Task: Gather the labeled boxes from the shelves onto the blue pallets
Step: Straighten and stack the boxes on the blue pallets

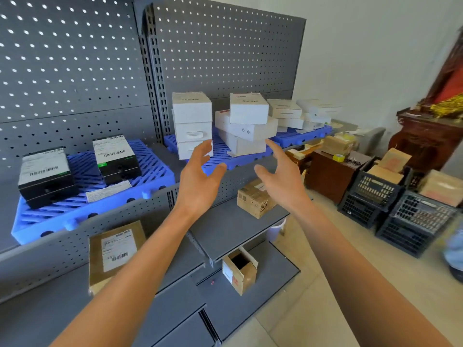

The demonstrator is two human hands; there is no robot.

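Note:
Two blue pallets lie on the grey upper shelf. The left pallet [82,211] carries two black boxes with white labels [45,176] [115,159]. The right pallet [225,159] carries a tall stack of white boxes [191,123] and a leaning pile of white boxes [246,123]. My left hand [200,181] and my right hand [280,176] are both raised in front of the right pallet, fingers spread, palms facing each other, holding nothing. A flat brown labeled box [112,251] lies on the lower shelf at left, and a brown carton [254,197] sits on the lower shelf at right.
An open small carton [239,270] stands on the lowest shelf. Further white boxes [300,112] sit on a third blue pallet [307,135] behind. Right of the shelving are black plastic crates [390,209], brown cartons and a dark wooden cabinet [426,141] on the tiled floor.

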